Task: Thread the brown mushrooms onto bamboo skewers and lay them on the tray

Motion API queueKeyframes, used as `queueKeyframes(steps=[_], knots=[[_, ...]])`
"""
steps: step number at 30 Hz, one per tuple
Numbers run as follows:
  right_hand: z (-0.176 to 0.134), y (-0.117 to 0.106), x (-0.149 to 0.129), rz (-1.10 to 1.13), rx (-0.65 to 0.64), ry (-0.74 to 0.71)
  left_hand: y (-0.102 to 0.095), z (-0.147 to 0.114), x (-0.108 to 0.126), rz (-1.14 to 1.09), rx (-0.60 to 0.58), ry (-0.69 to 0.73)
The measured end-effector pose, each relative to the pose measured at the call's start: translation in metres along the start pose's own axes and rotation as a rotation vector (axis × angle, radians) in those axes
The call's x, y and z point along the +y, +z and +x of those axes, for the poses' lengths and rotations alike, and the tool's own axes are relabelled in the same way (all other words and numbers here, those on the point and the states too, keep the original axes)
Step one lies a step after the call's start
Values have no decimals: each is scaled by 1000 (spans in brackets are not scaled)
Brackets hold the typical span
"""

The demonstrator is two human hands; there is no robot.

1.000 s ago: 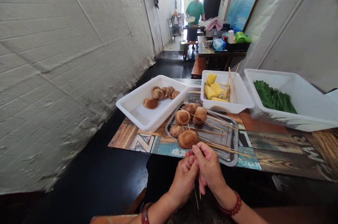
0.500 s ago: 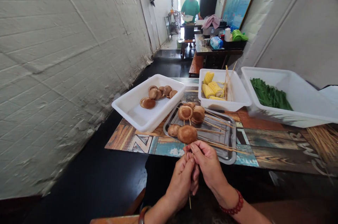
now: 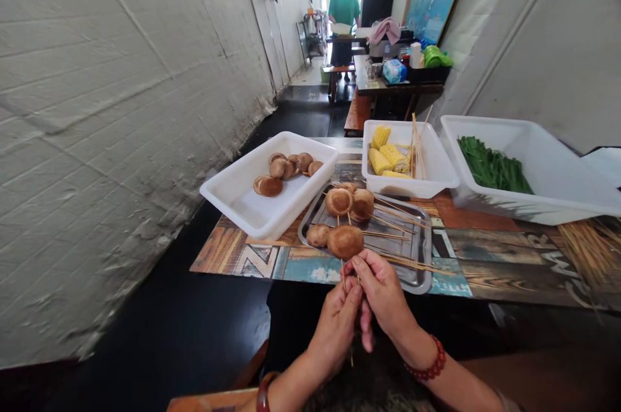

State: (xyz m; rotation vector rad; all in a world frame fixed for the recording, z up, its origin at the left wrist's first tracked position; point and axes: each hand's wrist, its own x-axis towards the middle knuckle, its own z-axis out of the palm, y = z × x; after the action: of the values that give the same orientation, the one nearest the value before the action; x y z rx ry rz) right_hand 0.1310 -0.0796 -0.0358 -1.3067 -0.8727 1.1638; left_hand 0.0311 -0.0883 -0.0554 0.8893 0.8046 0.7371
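Two thin bamboo skewers (image 3: 343, 268) run up from my fingers through a brown mushroom cap (image 3: 345, 242) and a second mushroom (image 3: 339, 202) beyond it. My left hand (image 3: 334, 321) is closed around the lower part of the skewers, thumb on top. Just below the nearer cap, my right hand (image 3: 381, 284) pinches a skewer between thumb and fingertips. The hands touch, hiding part of the sticks. Under and behind the held mushrooms lies a metal tray (image 3: 423, 279) with other skewered mushrooms (image 3: 362, 205), their sticks pointing right.
A white tub (image 3: 233, 215) of loose mushrooms stands left. Behind the tray, another tub (image 3: 439, 187) holds corn pieces and skewers; a larger tub (image 3: 557, 208) holds green leaves. Loose skewers (image 3: 589, 250) lie at right. A person in green (image 3: 344, 6) stands far back.
The view has shifted slightly, so the table appears a little higher. My hands keep their hold on the skewers, and the nearer mushroom sits slightly further right over the tray.
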Motion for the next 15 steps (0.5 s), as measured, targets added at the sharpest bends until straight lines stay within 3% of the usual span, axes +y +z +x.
queueKeyframes(steps=[4, 6, 10, 15], knots=[[4, -15, -3, -51, -18, -82, -13, 2, 17, 232, -124, 82], [8, -23, -3, -65, -33, -121, -23, 5, 28, 321, -31, 128], [10, -30, -2, -90, -40, -111, -40, 22, 53, 130, 265, 299], [5, -25, -3, -93, -170, -61, -40, 53, 80, -129, 212, 358]])
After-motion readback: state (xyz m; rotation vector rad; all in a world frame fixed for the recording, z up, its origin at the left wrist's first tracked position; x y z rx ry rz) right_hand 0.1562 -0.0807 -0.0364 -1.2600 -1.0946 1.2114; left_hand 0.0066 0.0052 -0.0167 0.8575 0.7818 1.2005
